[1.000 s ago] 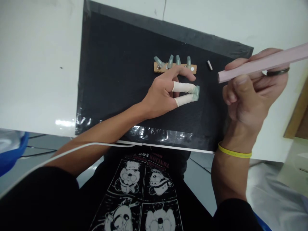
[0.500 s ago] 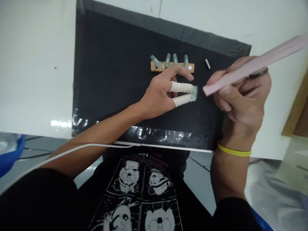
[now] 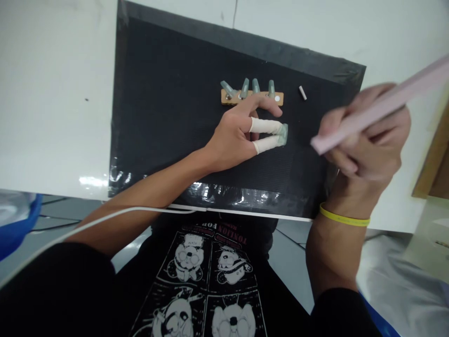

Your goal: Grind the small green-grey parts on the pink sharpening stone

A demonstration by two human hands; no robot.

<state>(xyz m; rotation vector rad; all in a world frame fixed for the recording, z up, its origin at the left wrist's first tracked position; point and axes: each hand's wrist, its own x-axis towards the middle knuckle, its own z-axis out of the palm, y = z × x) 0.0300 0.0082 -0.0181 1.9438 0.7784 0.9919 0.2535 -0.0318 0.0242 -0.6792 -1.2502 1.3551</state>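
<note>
White finger cots (image 3: 266, 126) cover the thumb and one finger of my left hand (image 3: 233, 133), which pinches a translucent grey-green false nail (image 3: 283, 135) at their tips. Just beyond this hand lies a tan strip (image 3: 224, 99) carrying several false nails (image 3: 245, 86) of the same colour; my index finger partly hides it. My right hand (image 3: 368, 135) is wrapped round a long, flat pale-pink stick that looks like a nail file (image 3: 365, 119). The file's near end is apart from the nail, to its right. Motion blurs this hand a little.
A black mat (image 3: 168, 93) edged with shiny tape lies on the white table (image 3: 56, 93). A small pale piece (image 3: 302, 92) rests on the mat right of the strip. A white cable (image 3: 122, 211) runs across my left forearm near the table's front edge.
My right hand has moved right with the pink nail file, away from the false nail. My left hand keeps its pinch on the nail and has hardly moved.
</note>
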